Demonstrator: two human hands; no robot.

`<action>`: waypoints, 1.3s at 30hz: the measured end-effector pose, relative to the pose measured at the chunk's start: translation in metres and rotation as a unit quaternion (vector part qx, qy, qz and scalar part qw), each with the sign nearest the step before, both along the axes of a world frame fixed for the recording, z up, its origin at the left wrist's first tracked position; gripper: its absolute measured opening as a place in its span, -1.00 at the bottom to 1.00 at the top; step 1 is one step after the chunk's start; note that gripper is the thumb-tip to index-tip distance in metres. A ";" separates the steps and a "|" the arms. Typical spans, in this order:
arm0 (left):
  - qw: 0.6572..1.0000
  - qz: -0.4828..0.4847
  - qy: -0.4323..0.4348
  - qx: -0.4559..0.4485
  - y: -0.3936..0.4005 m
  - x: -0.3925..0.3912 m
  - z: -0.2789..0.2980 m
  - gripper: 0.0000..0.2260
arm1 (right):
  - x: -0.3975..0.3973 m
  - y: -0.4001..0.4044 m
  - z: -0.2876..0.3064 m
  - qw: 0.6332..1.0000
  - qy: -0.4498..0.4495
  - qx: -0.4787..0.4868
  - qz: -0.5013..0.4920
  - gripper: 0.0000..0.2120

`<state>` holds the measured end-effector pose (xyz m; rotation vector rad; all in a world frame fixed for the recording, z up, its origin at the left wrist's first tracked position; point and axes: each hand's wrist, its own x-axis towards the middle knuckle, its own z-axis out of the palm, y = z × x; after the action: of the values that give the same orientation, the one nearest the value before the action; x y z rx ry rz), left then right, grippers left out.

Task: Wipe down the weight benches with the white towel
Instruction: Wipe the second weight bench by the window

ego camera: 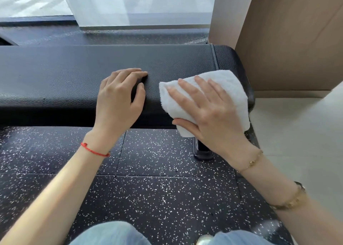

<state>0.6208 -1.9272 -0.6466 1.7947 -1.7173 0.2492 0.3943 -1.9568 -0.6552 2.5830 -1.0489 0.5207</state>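
A black padded weight bench (65, 74) runs across the view from the left edge to its rounded right end. A folded white towel (228, 88) lies over the bench's near right corner and hangs past the front edge. My right hand (206, 113) presses flat on the towel, fingers spread on top and thumb under its lower edge. My left hand (118, 98) rests on the bench pad just left of the towel, fingers curled lightly, holding nothing.
The bench's black foot (203, 151) stands on speckled black rubber flooring (157, 198). A tan wall panel (289, 40) rises close behind the bench's right end, with pale floor (300, 133) to the right. A glass partition (139, 5) stands beyond the bench.
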 end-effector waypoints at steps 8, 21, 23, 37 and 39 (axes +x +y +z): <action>1.000 0.011 -0.012 -0.001 0.000 -0.003 -0.001 -0.71 | -0.023 -0.019 0.018 0.998 0.000 0.062 0.024 -0.40; 1.000 0.007 -0.012 0.005 0.000 -0.002 0.000 -0.71 | -0.025 -0.037 0.035 0.973 -0.093 0.210 -0.013 -0.46; 1.000 0.007 -0.016 0.008 0.000 -0.003 0.000 -0.70 | -0.016 -0.075 0.049 0.951 -0.090 0.291 -0.045 -0.50; 0.999 0.033 -0.040 0.014 -0.003 -0.008 0.002 -0.69 | 0.007 -0.115 0.057 0.945 0.028 0.322 -0.048 -0.45; 0.998 0.036 -0.041 0.015 -0.003 -0.009 0.002 -0.70 | 0.033 -0.135 0.060 0.944 0.056 0.321 -0.057 -0.46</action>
<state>0.6121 -1.9302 -0.6444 1.8931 -1.7241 0.3344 0.4277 -2.0917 -0.5953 3.0121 -1.5156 -0.0171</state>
